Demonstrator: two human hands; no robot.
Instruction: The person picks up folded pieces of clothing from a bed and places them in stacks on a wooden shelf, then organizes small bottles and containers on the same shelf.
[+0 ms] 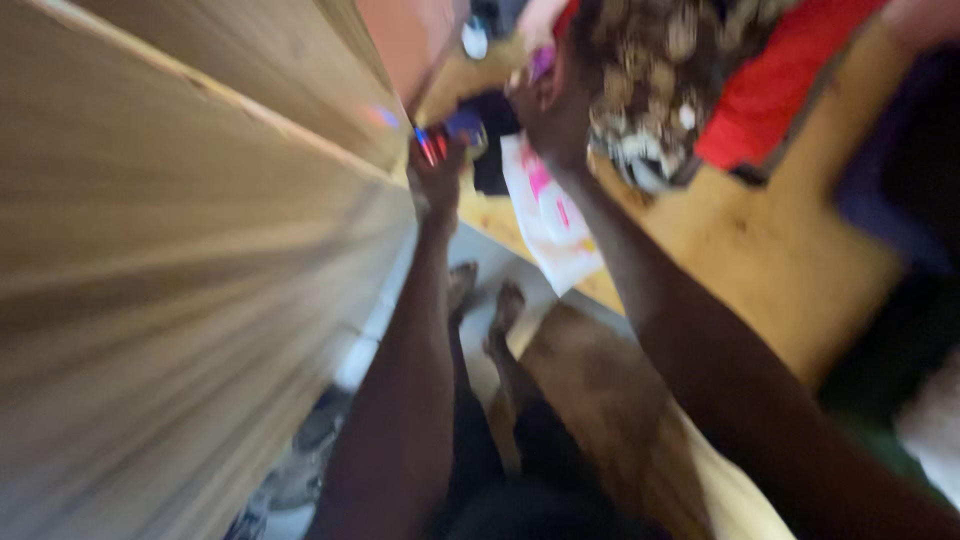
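We see everything smeared by motion. Left of both grips a broad wooden panel point(180, 250) leans in. Just beyond our right hand point(550, 125), whose closure we cannot tell, a brown patterned cloth point(660, 80) bunches softly. Our left hand point(437, 175) closes round a small red-and-blue object point(440, 138), held high.

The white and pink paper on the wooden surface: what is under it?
The white and pink paper lies on the wooden surface, its lower corner overhanging the edge. Anything beneath it is covered.

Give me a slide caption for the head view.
Blurred: both hands reach forward, left hand by a small red-blue object.
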